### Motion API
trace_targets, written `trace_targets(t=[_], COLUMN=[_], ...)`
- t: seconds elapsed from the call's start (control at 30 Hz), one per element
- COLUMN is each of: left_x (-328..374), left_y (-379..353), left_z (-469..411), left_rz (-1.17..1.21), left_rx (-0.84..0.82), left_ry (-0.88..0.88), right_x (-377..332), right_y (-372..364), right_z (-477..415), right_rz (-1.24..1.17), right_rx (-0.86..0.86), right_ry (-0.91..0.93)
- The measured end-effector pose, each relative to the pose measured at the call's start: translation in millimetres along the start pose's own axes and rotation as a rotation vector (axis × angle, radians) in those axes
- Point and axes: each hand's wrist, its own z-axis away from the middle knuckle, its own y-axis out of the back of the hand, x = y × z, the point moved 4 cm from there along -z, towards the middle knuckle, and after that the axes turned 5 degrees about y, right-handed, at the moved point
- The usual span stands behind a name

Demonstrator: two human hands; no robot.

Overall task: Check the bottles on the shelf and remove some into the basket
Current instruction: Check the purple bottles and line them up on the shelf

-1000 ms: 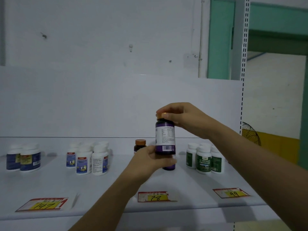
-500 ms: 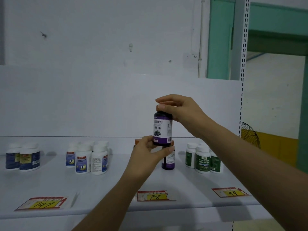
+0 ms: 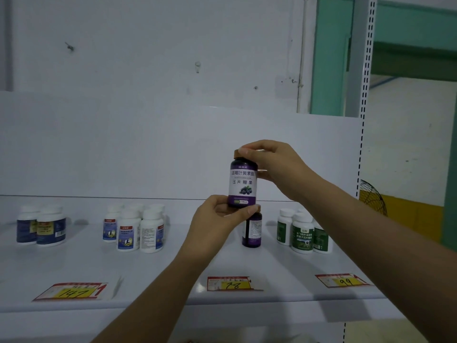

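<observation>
I hold a dark purple bottle [image 3: 242, 183] with an orange cap upright above the white shelf [image 3: 173, 263], its front label with a blueberry picture facing me. My left hand [image 3: 217, 219] pinches its base between thumb and fingers. My right hand [image 3: 272, 164] grips the cap from the right. A second purple bottle [image 3: 251, 230] stands on the shelf just behind and below it. No basket is in view.
White bottles with blue labels [image 3: 138, 231] stand left of centre, dark blue ones [image 3: 44, 227] at far left, green-labelled ones [image 3: 304, 233] on the right. Price tags 147 [image 3: 71, 292], 78 [image 3: 231, 283] and 99 [image 3: 342, 280] lie along the shelf's front edge. A perforated upright [image 3: 363, 95] bounds the right.
The held bottle has risen and turned about its axis: its barcode side faced me before, now the front label does. Both hands stayed on it.
</observation>
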Motion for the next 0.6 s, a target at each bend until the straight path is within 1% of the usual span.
trace_targets(t=[0.1,0.23,0.37,0.5,0.53,0.6], left_x=[3.3,2.9,-0.1,2.8,3.5,3.1], left_y=[-3.7,-1.1,-1.2,-0.5,0.5,2.2], left_z=[1.5,-1.0,-3.3,-2.5,-2.4,-2.4], left_rz=[0.000,0.023,-0.014,-0.021,-0.031,-0.043], left_rx=[-0.084,0.013,0.060,-0.057,-0.069,-0.035], left_ry=[-0.007,-0.038,-0.024,-0.007,-0.017,-0.043], right_x=[2.8,1.6,-6.1,-6.1,-5.1,-2.0], right_y=[-0.5,-4.8,-6.4,-4.5,-4.4,-5.5], right_z=[1.0,0.7,-1.3,-1.1,-0.2,1.3], right_rz=[-0.037,-0.029,0.041,0.077,0.052,-0.013], right_rx=[-0.022,-0.062,-0.028,-0.050,-0.064,-0.084], right_ry=[0.000,-0.025,0.011,0.027,0.026,0.011])
